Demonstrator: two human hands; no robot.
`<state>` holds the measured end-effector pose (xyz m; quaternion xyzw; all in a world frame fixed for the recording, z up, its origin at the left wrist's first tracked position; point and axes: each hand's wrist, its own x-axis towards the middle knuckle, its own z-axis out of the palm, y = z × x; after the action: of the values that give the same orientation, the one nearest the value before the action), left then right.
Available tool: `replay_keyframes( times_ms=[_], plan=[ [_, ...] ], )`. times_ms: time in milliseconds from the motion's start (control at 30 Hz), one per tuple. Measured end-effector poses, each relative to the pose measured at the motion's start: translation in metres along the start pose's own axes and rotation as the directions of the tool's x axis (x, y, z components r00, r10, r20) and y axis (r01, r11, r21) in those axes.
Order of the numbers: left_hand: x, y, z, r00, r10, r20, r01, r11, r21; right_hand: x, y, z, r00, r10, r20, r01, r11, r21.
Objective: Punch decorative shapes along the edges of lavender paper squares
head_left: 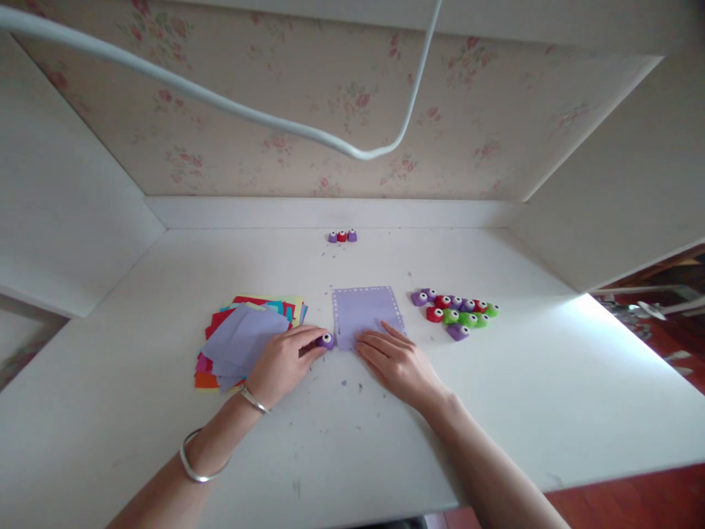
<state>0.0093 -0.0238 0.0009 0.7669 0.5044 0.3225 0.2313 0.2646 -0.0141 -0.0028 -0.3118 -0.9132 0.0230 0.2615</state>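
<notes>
A purple craft punch [325, 341] with a white, star-marked top sits between the thumb and fingers of my left hand [289, 360], by the lower left edge of a purple paper sheet [360, 312]. Small holes run along the sheet's top, left and right edges. My right hand [391, 360] lies flat on the sheet's lower right part, fingers stretched out and slightly apart. Part of the lower edge is hidden under that hand. Left of the punch, a loose stack of coloured paper [242, 330] is topped with purple sheets.
Several purple, red and green punches [454, 314] stand in rows to the right. Three more punches [342, 236] line up near the back ledge. Paper scraps [344, 383] dot the white table [330, 455]. A white cable [264, 117] hangs across the top.
</notes>
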Motion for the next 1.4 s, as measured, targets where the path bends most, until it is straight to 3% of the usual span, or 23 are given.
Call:
replay_keyframes(
  times_ms=[333,767,1133,1400],
  plan=[
    [0.0012,-0.0093,0.0020,0.990,-0.131,0.044,0.136,0.981,-0.139,0.0034,-0.0023,-0.0052,0.999,-0.038,-0.007,0.038,0.999,-0.019],
    [0.0041,-0.0012,-0.0013,0.998,-0.044,0.039,0.046,0.997,-0.055,0.0024,-0.0012,-0.0034,0.998,-0.060,-0.012,0.061,0.998,0.026],
    [0.0040,-0.0013,0.0012,0.999,-0.031,0.036,0.031,1.000,-0.002,0.0004,0.0029,0.0016,0.997,-0.061,0.049,0.058,0.997,0.056],
    [0.0045,-0.0003,0.0014,1.000,-0.011,0.014,0.011,1.000,0.012,0.0001,0.0029,-0.0003,0.998,-0.062,0.025,0.060,0.994,0.088]
  ],
)
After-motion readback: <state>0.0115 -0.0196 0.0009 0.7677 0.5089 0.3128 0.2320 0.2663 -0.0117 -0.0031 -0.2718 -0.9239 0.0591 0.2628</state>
